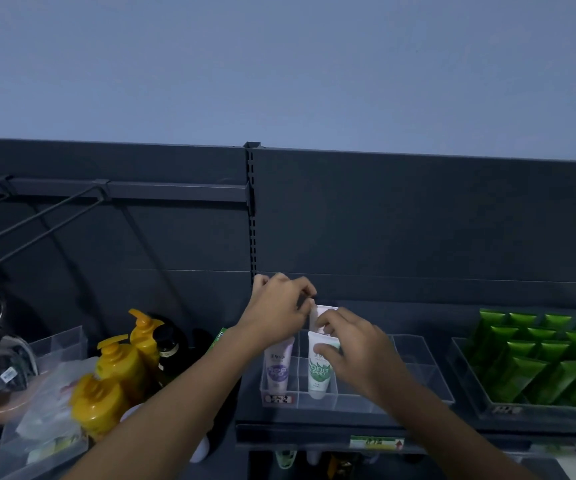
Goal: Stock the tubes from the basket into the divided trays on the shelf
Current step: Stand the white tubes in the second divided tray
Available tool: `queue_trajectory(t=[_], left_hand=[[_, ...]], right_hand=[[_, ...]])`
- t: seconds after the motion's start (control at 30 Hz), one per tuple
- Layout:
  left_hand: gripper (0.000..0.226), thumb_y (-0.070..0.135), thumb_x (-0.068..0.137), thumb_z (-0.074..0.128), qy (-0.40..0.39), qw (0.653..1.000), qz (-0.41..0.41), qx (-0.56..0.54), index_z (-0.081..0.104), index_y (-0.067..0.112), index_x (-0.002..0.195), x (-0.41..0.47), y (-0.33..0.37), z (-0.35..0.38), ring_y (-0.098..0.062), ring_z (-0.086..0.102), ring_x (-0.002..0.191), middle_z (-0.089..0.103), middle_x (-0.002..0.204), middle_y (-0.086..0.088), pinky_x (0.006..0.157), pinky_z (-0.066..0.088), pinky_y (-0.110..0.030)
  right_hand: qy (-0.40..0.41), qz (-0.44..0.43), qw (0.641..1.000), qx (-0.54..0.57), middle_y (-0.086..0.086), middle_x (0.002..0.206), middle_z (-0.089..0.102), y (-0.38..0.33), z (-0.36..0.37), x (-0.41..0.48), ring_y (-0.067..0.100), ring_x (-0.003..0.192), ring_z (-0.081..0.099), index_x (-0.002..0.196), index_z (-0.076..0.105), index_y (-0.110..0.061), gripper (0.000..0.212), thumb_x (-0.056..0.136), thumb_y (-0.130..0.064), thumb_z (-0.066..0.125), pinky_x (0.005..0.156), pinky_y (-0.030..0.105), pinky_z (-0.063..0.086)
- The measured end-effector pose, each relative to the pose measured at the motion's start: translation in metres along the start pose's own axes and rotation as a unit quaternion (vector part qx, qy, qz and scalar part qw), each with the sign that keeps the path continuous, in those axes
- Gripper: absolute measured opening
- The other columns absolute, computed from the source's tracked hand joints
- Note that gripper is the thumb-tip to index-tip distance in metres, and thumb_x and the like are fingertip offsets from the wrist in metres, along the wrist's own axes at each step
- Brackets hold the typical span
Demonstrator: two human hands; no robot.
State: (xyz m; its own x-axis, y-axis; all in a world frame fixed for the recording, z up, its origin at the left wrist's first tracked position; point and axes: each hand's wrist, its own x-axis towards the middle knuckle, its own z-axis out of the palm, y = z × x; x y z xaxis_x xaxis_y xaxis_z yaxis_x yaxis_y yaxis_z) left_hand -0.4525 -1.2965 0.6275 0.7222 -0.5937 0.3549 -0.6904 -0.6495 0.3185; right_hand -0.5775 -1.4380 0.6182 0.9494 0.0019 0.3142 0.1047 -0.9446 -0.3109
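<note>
A clear divided tray [418, 368] stands on the dark shelf. In its left compartment a white tube with a purple label [279, 368] stands cap down. One compartment to the right stands a white tube with a green label [319, 372]. Behind it rises a third white tube [324, 311]. My left hand [276, 313] reaches over the purple tube and pinches the top edge of that rear tube. My right hand [355, 344] rests its fingers on the green-label tube and the rear tube. The basket is out of view.
Yellow pump bottles [117, 372] and a dark bottle [168, 348] stand left of the tray. A tray of green tubes [556, 362] fills the right end of the shelf. Clear bins with packets [51, 424] sit far left. Wire hooks [37, 216] jut from the back panel.
</note>
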Motion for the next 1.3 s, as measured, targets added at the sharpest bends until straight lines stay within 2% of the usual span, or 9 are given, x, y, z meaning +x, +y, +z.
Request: queue_trajectory(t=[0.17, 0.33, 0.5, 0.73, 0.93, 1.07, 1.2, 1.3], left_hand=[[0.017, 0.035, 0.097, 0.052, 0.091, 0.995, 0.034, 0.034, 0.061, 0.031, 0.111, -0.032, -0.004, -0.026, -0.006, 0.055, 0.107, 0.068, 0.109, 0.017, 0.097, 0.031, -0.03], [0.018, 0.035, 0.094, 0.052, 0.108, 0.989, 0.058, 0.087, 0.062, 0.029, 0.107, -0.085, -0.023, -0.054, -0.009, 0.058, 0.095, 0.067, 0.102, 0.015, 0.087, 0.034, -0.029], [0.022, 0.041, 0.095, 0.045, 0.071, 0.989, 0.058, 0.114, 0.061, 0.029, 0.104, -0.147, -0.059, -0.068, -0.013, 0.058, 0.09, 0.065, 0.098, 0.013, 0.079, 0.038, -0.032], [0.027, 0.04, 0.091, 0.046, 0.016, 0.991, 0.026, 0.128, 0.064, 0.023, 0.101, -0.238, -0.12, -0.052, -0.021, 0.06, 0.086, 0.065, 0.091, 0.004, 0.073, 0.039, -0.036], [0.029, 0.039, 0.089, 0.044, -0.079, 0.992, -0.032, 0.094, 0.064, 0.021, 0.1, -0.329, -0.177, 0.012, -0.03, 0.06, 0.089, 0.066, 0.094, -0.001, 0.072, 0.042, -0.038], [0.021, 0.033, 0.088, 0.055, -0.148, 0.983, -0.102, 0.047, 0.064, 0.019, 0.101, -0.395, -0.209, 0.081, -0.031, 0.063, 0.09, 0.067, 0.096, -0.003, 0.07, 0.045, -0.036], [0.025, 0.027, 0.094, 0.053, -0.249, 0.951, -0.181, -0.005, 0.061, 0.018, 0.116, -0.451, -0.237, 0.162, -0.031, 0.063, 0.104, 0.064, 0.115, -0.006, 0.079, 0.051, -0.037], [0.033, 0.014, 0.094, 0.052, -0.352, 0.91, -0.217, 0.019, 0.054, 0.011, 0.127, -0.485, -0.257, 0.22, -0.034, 0.059, 0.112, 0.058, 0.125, -0.012, 0.083, 0.049, -0.04]], right_hand=[[0.055, -0.032, 0.997, -0.053, -0.008, 0.098, 0.059, -0.019, -0.006, -0.001, 0.013, 0.088, 0.057, 0.108, 0.06, -0.023, 0.023, 0.088, -0.034, 0.067, 0.074, 0.027, 0.048], [0.082, -0.065, 0.988, -0.112, -0.005, 0.096, 0.057, -0.061, 0.003, -0.004, 0.018, 0.087, 0.054, 0.105, 0.06, -0.022, 0.021, 0.087, -0.03, 0.066, 0.076, 0.031, 0.047], [0.059, -0.085, 0.985, -0.135, -0.002, 0.098, 0.057, -0.116, 0.027, -0.012, 0.023, 0.09, 0.054, 0.105, 0.057, -0.021, 0.024, 0.09, -0.037, 0.049, 0.077, 0.037, 0.047], [0.034, -0.108, 0.986, -0.12, 0.004, 0.095, 0.059, -0.177, 0.094, -0.039, 0.025, 0.084, 0.055, 0.107, 0.061, -0.015, 0.023, 0.09, -0.029, 0.056, 0.068, 0.039, 0.045], [-0.042, -0.093, 0.992, -0.077, 0.006, 0.096, 0.057, -0.209, 0.188, -0.082, 0.028, 0.086, 0.056, 0.104, 0.058, -0.014, 0.021, 0.088, -0.025, 0.067, 0.065, 0.039, 0.047], [-0.11, -0.065, 0.991, -0.043, 0.005, 0.098, 0.06, -0.205, 0.27, -0.124, 0.028, 0.089, 0.06, 0.105, 0.058, -0.015, 0.024, 0.086, -0.025, 0.069, 0.064, 0.038, 0.05], [-0.195, -0.014, 0.98, -0.033, 0.002, 0.099, 0.061, -0.188, 0.355, -0.168, 0.026, 0.092, 0.061, 0.107, 0.06, -0.018, 0.029, 0.081, -0.022, 0.071, 0.064, 0.034, 0.049], [-0.275, 0.013, 0.961, -0.008, 0.003, 0.117, 0.058, -0.172, 0.418, -0.198, 0.025, 0.107, 0.058, 0.118, 0.055, -0.019, 0.032, 0.088, -0.026, 0.064, 0.079, 0.039, 0.053]])
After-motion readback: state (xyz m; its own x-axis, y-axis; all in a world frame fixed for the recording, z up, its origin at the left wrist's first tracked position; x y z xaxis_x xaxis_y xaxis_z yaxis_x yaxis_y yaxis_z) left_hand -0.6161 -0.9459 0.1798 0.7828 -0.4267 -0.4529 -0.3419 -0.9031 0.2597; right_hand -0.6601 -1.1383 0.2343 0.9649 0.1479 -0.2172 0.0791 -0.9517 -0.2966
